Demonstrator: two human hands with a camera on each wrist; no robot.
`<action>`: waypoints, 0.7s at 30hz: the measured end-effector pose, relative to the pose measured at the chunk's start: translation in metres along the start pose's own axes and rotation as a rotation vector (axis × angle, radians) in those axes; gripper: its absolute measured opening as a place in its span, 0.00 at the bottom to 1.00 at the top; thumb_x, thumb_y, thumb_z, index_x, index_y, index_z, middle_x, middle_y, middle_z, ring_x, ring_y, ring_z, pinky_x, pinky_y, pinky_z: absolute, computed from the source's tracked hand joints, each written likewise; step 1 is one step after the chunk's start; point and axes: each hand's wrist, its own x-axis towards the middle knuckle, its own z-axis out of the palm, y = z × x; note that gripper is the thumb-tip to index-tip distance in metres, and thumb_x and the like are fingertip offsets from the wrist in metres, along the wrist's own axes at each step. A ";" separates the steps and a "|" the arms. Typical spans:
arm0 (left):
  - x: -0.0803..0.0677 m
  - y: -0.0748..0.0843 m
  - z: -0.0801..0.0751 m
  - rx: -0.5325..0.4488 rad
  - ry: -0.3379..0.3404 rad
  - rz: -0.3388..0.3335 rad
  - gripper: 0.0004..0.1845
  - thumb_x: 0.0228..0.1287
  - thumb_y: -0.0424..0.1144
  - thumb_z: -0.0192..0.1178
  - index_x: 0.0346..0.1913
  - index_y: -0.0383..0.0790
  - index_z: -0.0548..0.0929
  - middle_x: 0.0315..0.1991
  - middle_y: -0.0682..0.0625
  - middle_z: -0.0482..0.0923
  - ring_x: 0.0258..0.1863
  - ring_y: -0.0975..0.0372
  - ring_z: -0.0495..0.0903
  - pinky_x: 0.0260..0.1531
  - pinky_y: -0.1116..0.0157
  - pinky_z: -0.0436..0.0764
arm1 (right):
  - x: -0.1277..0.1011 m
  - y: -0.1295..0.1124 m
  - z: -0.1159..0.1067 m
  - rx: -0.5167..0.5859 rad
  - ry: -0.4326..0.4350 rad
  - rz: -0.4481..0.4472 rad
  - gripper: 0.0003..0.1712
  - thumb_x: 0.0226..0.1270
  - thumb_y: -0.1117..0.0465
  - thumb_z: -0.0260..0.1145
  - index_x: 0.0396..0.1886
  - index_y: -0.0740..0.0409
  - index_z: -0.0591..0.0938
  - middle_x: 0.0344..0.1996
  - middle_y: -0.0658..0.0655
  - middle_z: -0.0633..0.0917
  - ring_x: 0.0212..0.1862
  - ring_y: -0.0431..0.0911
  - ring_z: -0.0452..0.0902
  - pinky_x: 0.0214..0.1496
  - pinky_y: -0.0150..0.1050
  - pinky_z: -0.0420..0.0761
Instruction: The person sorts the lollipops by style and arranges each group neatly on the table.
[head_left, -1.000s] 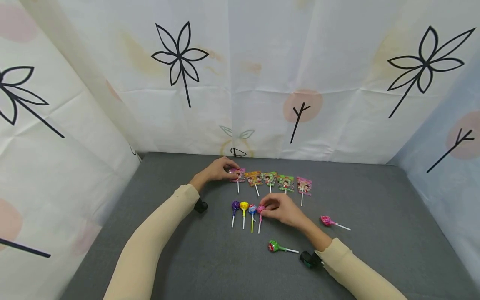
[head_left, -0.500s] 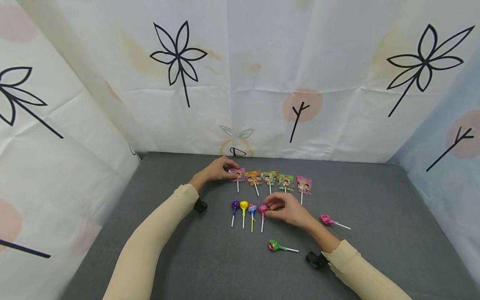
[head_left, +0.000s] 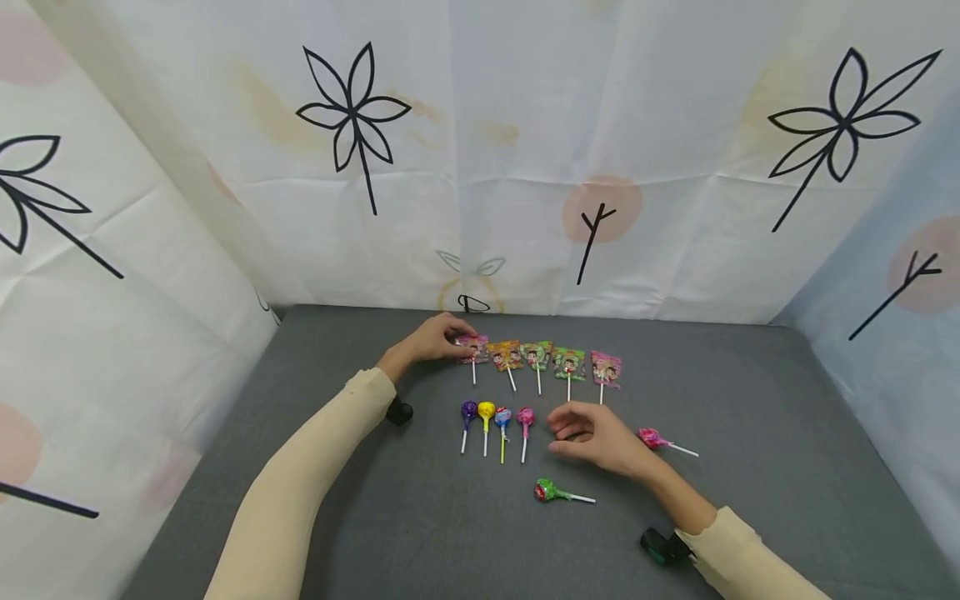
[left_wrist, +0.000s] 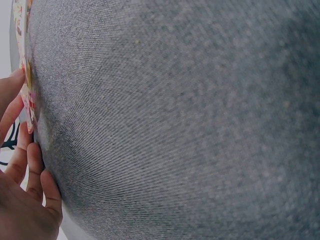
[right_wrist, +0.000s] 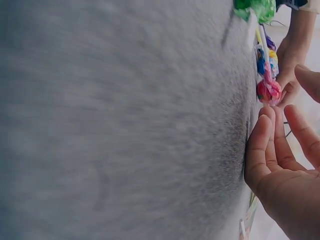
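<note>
My left hand (head_left: pixel 441 339) rests with its fingertips (left_wrist: pixel 11 116) on the leftmost pack, a pink flat lollipop (head_left: pixel 472 348) (left_wrist: pixel 28 102), in the far row of several flat wrapped lollipops. Nearer me lies a row of round lollipops: purple (head_left: pixel 469 409), yellow (head_left: pixel 487 409), blue (head_left: pixel 503 414) and pink (head_left: pixel 525 416) (right_wrist: pixel 269 91). My right hand (head_left: pixel 581 433) hovers just right of that pink one with loosely curled fingers (right_wrist: pixel 260 145), holding nothing. A green round lollipop (head_left: pixel 546 490) lies in front of this hand, and another pink one (head_left: pixel 649 437) to its right.
The grey cloth tabletop (head_left: pixel 750 433) is walled on three sides by white sheets with leaf prints (head_left: pixel 352 108). The other flat packs, orange (head_left: pixel 507 354), two green (head_left: pixel 537 354) (head_left: pixel 569 363) and pink (head_left: pixel 605 368), lie side by side, sticks toward me.
My right hand has let go of the pink round lollipop at the row's right end and drawn back to the right. The left hand has not moved.
</note>
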 end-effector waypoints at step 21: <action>-0.004 0.006 -0.001 0.013 0.005 -0.024 0.18 0.68 0.41 0.70 0.57 0.38 0.86 0.56 0.42 0.76 0.56 0.47 0.76 0.58 0.50 0.75 | -0.030 -0.006 0.017 0.045 -0.063 -0.018 0.22 0.66 0.63 0.74 0.54 0.70 0.81 0.47 0.64 0.83 0.47 0.59 0.80 0.45 0.39 0.83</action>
